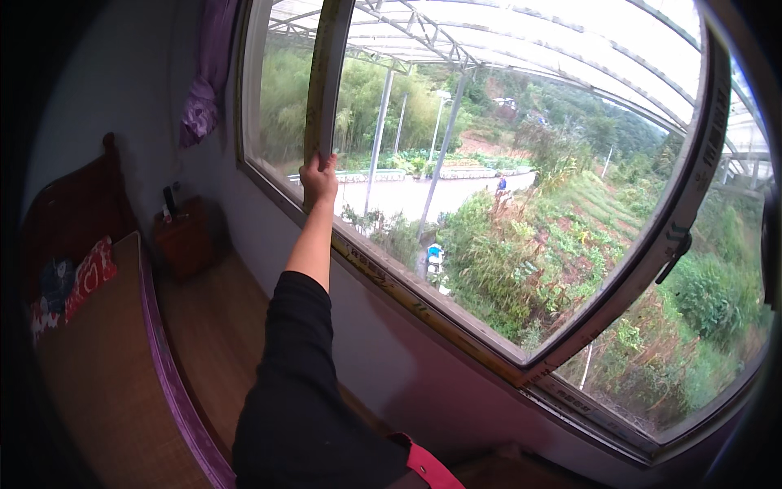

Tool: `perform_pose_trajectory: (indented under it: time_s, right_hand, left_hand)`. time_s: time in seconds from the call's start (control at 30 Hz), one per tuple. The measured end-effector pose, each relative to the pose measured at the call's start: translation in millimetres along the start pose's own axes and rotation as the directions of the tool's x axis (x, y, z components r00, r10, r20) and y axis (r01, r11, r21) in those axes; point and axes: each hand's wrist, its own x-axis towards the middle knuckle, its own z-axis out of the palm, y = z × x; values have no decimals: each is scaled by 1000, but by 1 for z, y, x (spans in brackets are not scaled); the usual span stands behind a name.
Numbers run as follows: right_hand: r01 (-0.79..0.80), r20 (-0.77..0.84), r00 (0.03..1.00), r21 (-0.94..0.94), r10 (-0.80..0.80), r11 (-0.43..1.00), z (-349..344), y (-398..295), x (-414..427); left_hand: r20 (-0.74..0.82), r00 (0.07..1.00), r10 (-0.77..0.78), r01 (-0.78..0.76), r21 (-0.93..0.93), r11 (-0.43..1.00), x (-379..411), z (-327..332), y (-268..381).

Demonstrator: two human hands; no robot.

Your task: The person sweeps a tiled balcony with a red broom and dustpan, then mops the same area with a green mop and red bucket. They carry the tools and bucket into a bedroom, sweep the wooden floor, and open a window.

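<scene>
My left hand [319,181] reaches up and forward and grips the upright edge of a sliding window sash [319,91], low down near the sill. Its fingers wrap around the stile, which has a yellowish strip along it. The arm wears a black sleeve pushed up on the forearm. My right hand is out of view. To the right, a second upright frame piece [690,177] carries a dark window latch [675,258]. The lower window track [421,305] runs diagonally below the opening, with yellow, printed film on it.
A bed [104,379] with a purple edge and a red patterned pillow [91,269] stands at the left. Beside it is a wooden nightstand [183,238] with small items on top. A purple curtain [201,104] hangs tied. Outside are plants, metal posts and a distant person [502,183].
</scene>
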Motion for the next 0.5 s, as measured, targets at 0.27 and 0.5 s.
perform_pose_trajectory:
  time_s: [0.27,0.5]
  right_hand:
    - [-29,-31,999,23,29,999,-4,7,-16]
    - [-32,-11,999,37,32,999,-11,30,-39]
  left_hand:
    - [115,993,-8,24,-134,991,32,-3,-29]
    - [157,980,119,-96,-146,985,54,-20,-51]
